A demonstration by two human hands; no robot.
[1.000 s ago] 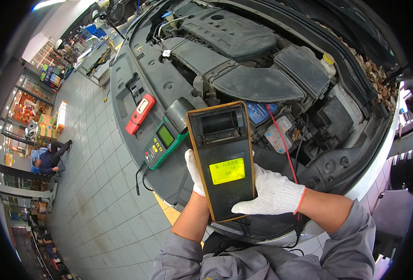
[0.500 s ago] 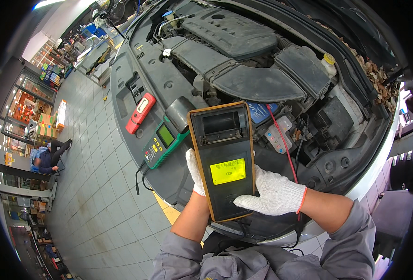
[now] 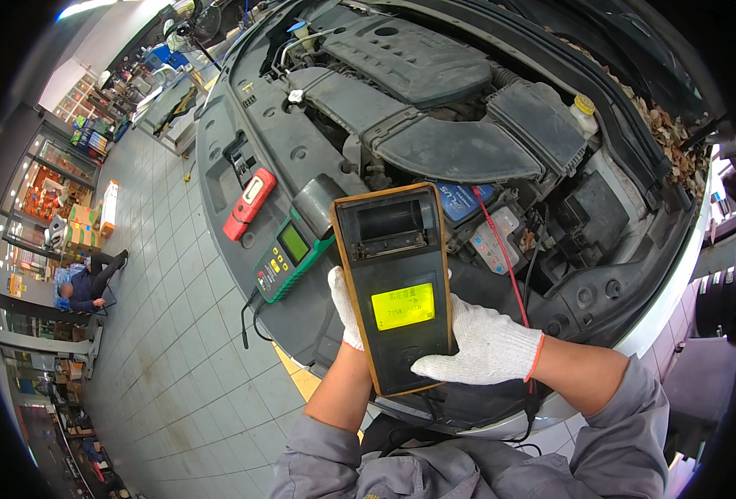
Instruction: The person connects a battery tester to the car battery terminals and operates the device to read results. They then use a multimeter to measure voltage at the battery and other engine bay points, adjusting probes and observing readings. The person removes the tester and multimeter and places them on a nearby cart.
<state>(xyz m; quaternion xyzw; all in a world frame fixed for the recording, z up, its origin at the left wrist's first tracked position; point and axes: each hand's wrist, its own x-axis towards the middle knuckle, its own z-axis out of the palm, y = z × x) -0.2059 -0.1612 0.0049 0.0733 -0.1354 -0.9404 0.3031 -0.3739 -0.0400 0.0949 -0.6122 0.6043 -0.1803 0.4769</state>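
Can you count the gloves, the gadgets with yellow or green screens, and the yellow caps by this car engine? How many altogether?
Left glove and right glove, both white: 2
Black tester and green-edged tester: 2
Yellow reservoir cap: 1
Total: 5

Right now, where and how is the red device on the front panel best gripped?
The red device is probably best pinched across its windowless near end, from above: the body is long and narrow, and the green-edged meter lies to its right, crowding approach from there.
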